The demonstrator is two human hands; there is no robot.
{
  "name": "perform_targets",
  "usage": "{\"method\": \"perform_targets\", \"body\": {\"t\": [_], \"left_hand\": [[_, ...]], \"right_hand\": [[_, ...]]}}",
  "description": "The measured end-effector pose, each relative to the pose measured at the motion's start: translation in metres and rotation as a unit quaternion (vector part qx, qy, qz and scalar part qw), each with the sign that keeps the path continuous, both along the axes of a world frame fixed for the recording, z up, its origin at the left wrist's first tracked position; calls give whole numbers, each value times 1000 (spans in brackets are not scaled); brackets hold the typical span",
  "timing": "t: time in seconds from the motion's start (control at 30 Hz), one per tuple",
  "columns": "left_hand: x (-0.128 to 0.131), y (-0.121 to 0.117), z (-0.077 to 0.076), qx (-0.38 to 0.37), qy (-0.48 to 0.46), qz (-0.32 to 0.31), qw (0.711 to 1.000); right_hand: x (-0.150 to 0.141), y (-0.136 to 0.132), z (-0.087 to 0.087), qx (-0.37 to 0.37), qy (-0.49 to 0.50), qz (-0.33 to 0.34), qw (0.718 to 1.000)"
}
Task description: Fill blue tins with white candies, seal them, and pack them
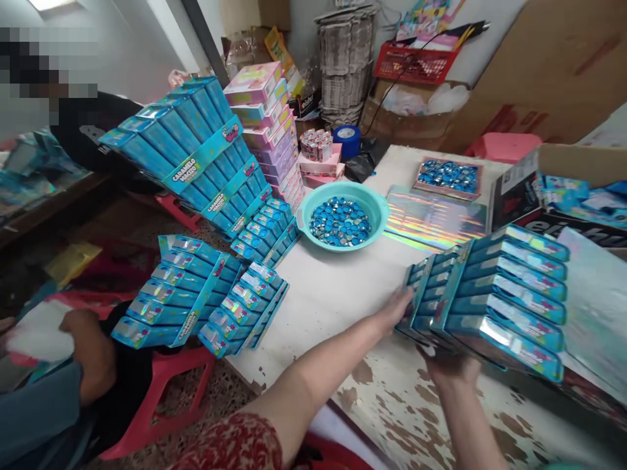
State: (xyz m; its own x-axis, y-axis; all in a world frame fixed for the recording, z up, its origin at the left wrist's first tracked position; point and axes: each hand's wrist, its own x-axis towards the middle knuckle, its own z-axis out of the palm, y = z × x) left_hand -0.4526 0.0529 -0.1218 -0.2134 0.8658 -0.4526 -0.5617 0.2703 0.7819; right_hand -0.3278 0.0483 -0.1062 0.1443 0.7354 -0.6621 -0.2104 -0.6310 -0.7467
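Observation:
Both my hands hold a display box of blue candy packs (504,300) over the right part of the worn white table (318,294). My left hand (399,307) grips its left end, with the fingertips partly hidden behind the box. From below, my right hand (448,365) supports the underside, its fingers mostly out of sight. Left of my arms, more display boxes of the same blue packs (171,287) stand at the table's edge, next to a tall stack of them (196,150) lettered "CARAMELO MACIZO". A turquoise basin (382,212) with small blue round pieces sits mid-table.
Behind the basin rise stacked pink and purple boxes (274,130) and a roll of blue tape (346,137). Shiny holographic sheets (435,219) and a shallow box of blue pieces (448,177) lie farther right. A black carton (519,189) stands there. Co-workers sit at left near a red stool (161,391).

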Motion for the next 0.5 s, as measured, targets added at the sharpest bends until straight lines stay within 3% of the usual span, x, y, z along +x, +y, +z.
{"method": "perform_targets", "body": {"t": [0.1, 0.17, 0.2, 0.27, 0.4, 0.5], "left_hand": [[-43, -32, 3, -97, 81, 98, 987], [-88, -40, 5, -144, 97, 227, 958], [-111, -36, 6, -172, 94, 275, 941], [-152, -14, 10, -174, 60, 310, 933], [-193, 44, 19, -158, -74, 340, 924], [-195, 57, 20, -145, -81, 348, 923]], "right_hand": [[3, -51, -14, -20, -109, -67, 992], [2, -90, -21, -16, -115, 1, 993], [-1, -106, -24, -16, -102, 72, 992], [-8, -125, -25, -4, -89, 154, 984], [-24, -120, -23, 33, -78, 193, 978], [-26, -105, -19, 52, -66, 201, 976]]}}
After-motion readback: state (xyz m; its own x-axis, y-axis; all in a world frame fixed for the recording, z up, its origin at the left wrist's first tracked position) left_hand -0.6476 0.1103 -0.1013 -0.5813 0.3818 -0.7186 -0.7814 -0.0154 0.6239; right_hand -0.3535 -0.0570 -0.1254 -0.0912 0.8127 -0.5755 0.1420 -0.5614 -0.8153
